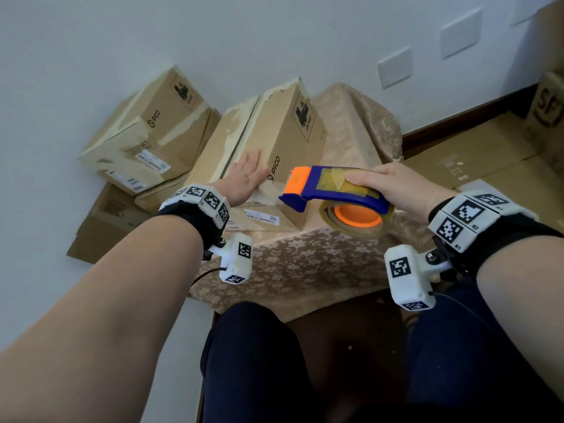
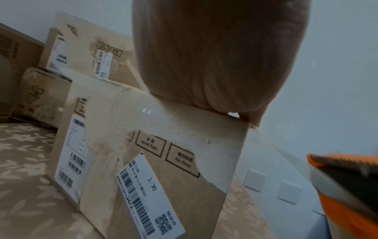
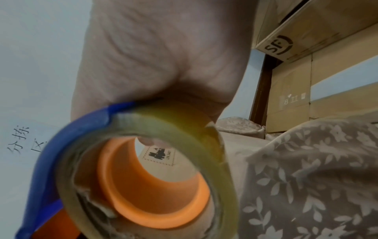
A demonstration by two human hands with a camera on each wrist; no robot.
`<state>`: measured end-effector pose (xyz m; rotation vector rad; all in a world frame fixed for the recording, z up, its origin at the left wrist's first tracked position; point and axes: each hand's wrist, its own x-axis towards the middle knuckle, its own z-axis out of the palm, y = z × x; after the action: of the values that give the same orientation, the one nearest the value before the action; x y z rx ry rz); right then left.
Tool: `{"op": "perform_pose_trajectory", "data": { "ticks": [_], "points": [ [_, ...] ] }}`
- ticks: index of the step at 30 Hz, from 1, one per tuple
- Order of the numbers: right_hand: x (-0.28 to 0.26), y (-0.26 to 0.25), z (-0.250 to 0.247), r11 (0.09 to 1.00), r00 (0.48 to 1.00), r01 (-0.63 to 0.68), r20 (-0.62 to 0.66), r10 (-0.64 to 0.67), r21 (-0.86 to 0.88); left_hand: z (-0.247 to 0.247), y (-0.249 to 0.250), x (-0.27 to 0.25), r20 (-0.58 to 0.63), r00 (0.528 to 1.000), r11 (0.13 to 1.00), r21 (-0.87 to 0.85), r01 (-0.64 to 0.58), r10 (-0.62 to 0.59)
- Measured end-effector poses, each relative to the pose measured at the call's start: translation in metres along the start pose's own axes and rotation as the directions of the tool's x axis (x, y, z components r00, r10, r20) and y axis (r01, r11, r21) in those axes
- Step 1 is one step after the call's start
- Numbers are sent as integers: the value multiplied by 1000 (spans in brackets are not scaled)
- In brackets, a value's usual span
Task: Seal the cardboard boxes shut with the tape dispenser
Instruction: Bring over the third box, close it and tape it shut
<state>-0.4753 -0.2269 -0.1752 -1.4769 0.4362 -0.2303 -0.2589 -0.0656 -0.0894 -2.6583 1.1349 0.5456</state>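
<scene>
Fingers flat on box; right hand grips tape dispenser; stacked boxes left

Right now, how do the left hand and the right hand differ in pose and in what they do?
The left hand lies flat with straight fingers on top of the cardboard box on the table, holding nothing. The right hand is curled round the tape dispenser and holds it in the air beside the box, off the table. The left hand touches the box; the right hand does not. Both wear wrist bands with black-and-white markers.
</scene>
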Motion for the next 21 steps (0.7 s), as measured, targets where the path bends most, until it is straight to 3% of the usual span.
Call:
{"op": "perform_pose_trajectory", "data": {
  "ticks": [3,8,17,21],
  "points": [
    [-2,4,-4,999,1000,-18,-10,17,-33,1,0,1,-6,1000,999,-42,10,-10],
    [6,-4,3,967,999,-37,-25,32,-250,-1,-3,4,2,999,995,-91,40,-40],
    [23,-51,27,820,999,-29,5,39,-572,-2,-1,6,2,996,993,-76,94,-94],
    [32,-64,36,794,997,-80,-51,62,-602,-1,2,6,-17,994,991,-78,108,-109]
  ]
}}
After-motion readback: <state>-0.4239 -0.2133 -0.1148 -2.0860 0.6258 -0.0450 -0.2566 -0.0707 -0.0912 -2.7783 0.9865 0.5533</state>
